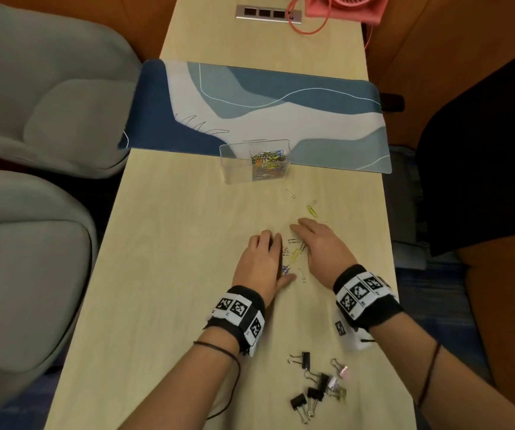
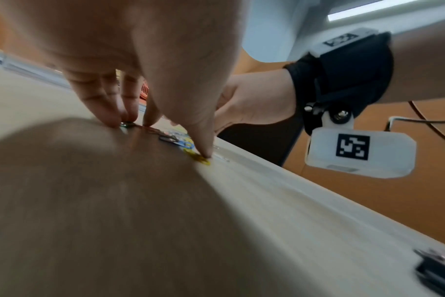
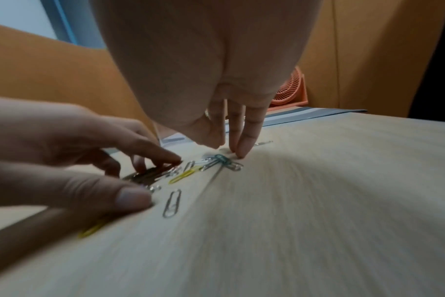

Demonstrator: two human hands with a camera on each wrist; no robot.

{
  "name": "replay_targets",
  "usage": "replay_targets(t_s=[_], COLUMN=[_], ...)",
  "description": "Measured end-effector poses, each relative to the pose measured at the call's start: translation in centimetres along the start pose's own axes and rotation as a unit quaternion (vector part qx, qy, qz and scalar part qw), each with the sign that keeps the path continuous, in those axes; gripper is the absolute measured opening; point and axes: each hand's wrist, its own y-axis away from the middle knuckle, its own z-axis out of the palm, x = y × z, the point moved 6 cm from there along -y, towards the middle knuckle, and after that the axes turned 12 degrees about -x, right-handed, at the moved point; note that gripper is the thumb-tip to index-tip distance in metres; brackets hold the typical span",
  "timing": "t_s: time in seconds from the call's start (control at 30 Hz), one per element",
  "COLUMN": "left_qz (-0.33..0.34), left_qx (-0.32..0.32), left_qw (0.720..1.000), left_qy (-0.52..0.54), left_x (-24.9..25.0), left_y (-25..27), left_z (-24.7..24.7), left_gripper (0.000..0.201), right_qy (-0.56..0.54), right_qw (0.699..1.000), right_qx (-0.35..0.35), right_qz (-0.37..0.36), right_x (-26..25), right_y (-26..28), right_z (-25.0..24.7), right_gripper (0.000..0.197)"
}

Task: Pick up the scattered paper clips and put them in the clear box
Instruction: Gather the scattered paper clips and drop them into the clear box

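The clear box (image 1: 237, 164) stands at the desk mat's near edge, with many coloured paper clips in its right compartment. A small heap of paper clips (image 1: 293, 251) lies on the wooden table between my hands. My left hand (image 1: 276, 259) arches over the heap's left side, with its fingertips and thumb (image 2: 203, 152) touching the table and the clips. Straight fingers (image 3: 241, 152) of my right hand (image 1: 318, 243) touch the table at the heap's far right. A silver clip (image 3: 172, 204), a yellow clip (image 3: 184, 174) and a teal clip (image 3: 222, 159) lie between the hands. Two more clips (image 1: 311, 210) lie farther out.
Several black and pale binder clips (image 1: 318, 386) lie near the table's front edge, by my right forearm. A blue and white desk mat (image 1: 281, 113) crosses the table behind the box. Grey chairs (image 1: 38, 103) stand to the left, and a pink fan (image 1: 346, 7) at the far end.
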Motion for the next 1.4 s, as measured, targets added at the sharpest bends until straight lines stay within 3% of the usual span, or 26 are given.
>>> replay_targets(t_s=[0.13, 0.27, 0.47, 0.53, 0.7, 0.83, 0.97, 1.23, 1.4], left_qz=[0.01, 0.011, -0.017, -0.031, -0.056, -0.062, -0.068, -0.071, -0.095], left_qx=[0.02, 0.063, 0.078, 0.075, 0.048, 0.054, 0.076, 0.093, 0.079], left_qw=[1.0, 0.998, 0.987, 0.983, 0.979, 0.972, 0.954, 0.933, 0.92], left_qy=[-0.012, 0.024, 0.136, 0.164, 0.192, 0.222, 0.283, 0.34, 0.373], left_x=[0.4, -0.3, -1.1, -1.4, -2.2, -2.7, -3.4, -4.2, -5.0], left_y=[0.9, 2.1, 2.3, 2.4, 2.9, 3.7, 4.7, 5.7, 5.5], left_z=[0.3, 1.3, 1.1, 0.7, 1.1, 0.9, 0.9, 1.0, 1.0], left_gripper=[0.06, 0.03, 0.006, 0.003, 0.004, 0.006, 0.004, 0.005, 0.007], right_qy=[0.086, 0.092, 0.126, 0.187, 0.167, 0.155, 0.188, 0.276, 0.198], right_qw=[0.995, 0.995, 0.992, 0.982, 0.984, 0.986, 0.976, 0.948, 0.967], right_qx=[-0.042, -0.045, -0.017, -0.027, -0.061, -0.054, -0.096, -0.159, -0.149], right_qz=[-0.016, -0.002, -0.006, -0.005, 0.022, 0.035, 0.053, 0.014, 0.053], right_x=[-1.8, -2.3, -3.1, -3.7, -4.6, -4.9, -5.7, -7.5, -6.1], right_y=[0.9, 1.9, 4.1, 4.8, 6.6, 5.8, 5.5, 4.8, 4.1], right_z=[0.6, 1.1, 3.5, 4.1, 4.2, 3.4, 3.4, 3.6, 1.7], right_gripper=[0.074, 0.066, 0.052, 0.05, 0.051, 0.037, 0.03, 0.029, 0.025])
